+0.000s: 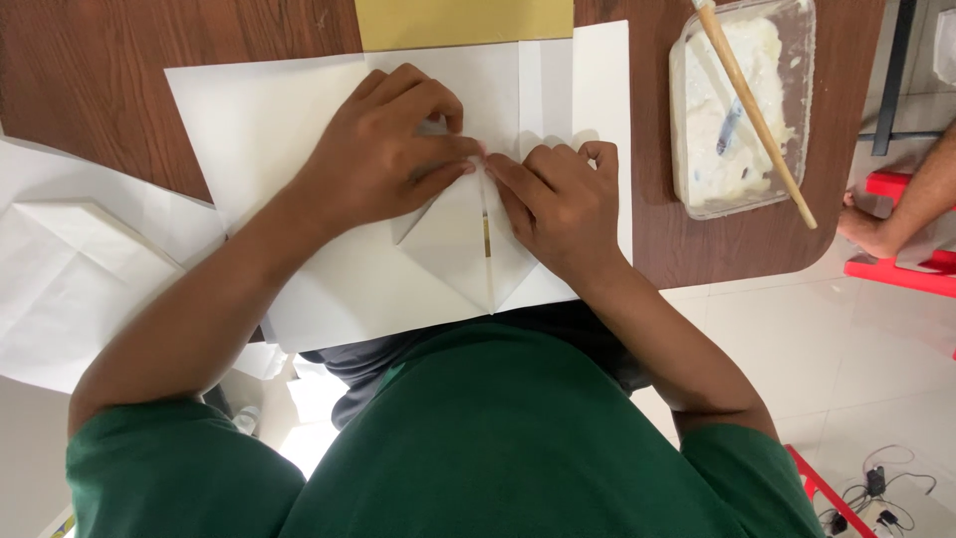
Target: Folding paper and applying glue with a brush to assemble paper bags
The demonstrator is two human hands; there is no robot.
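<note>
Paper work occupies the near centre of the brown table (119, 90). At far left, a creased white sheet (70, 279) lies apart from both hands. Moving right, the left hand (383, 154) rests palm-down, fingers curled, its fingertips pinching and pressing the upper edge of the folded white paper (448, 249). This piece forms a downward-pointing triangle whose long axis, the central seam, runs from the fingertips toward the person. The right hand (558, 199) mirrors the left, fingers curled, its fingertips pressed on the same seam, touching the left hand's. Both hands are equally close to the seam. Under the fold lies a large white sheet (259, 120). Far right stands a tray of white paste (742, 100) with a wooden stick (757, 110) across it.
</note>
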